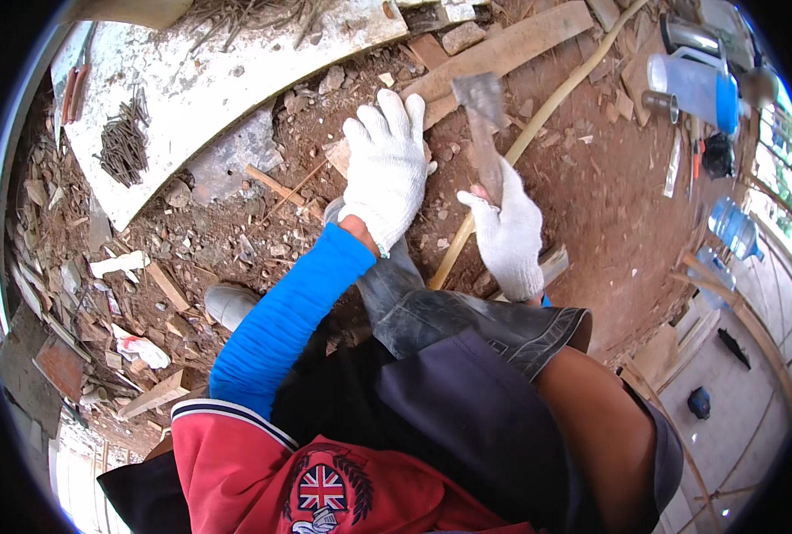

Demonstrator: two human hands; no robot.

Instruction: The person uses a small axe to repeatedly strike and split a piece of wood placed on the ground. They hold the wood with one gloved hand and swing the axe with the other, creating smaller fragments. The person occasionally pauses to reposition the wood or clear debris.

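Observation:
My left hand (385,169), in a white knit glove, lies with its fingers stretched out on a piece of wood (337,157) that it mostly covers. My right hand (510,238), gloved the same way, is wrapped round the wooden handle of a hatchet (482,102). The hatchet's grey head is raised to the right of my left hand and slightly blurred. Beyond my fingers, a long plank (512,44) lies slantwise on the dirt. A yellowish hose or pole (538,120) runs behind the hatchet and past my right hand.
A white board (227,71) at the far left carries a heap of rusty nails (124,142) and pliers with reddish handles (76,93). Wood scraps and stones litter the dirt. At right stand a clear jug (691,84) and a large blue bottle (732,227). My boot (230,304) is at left.

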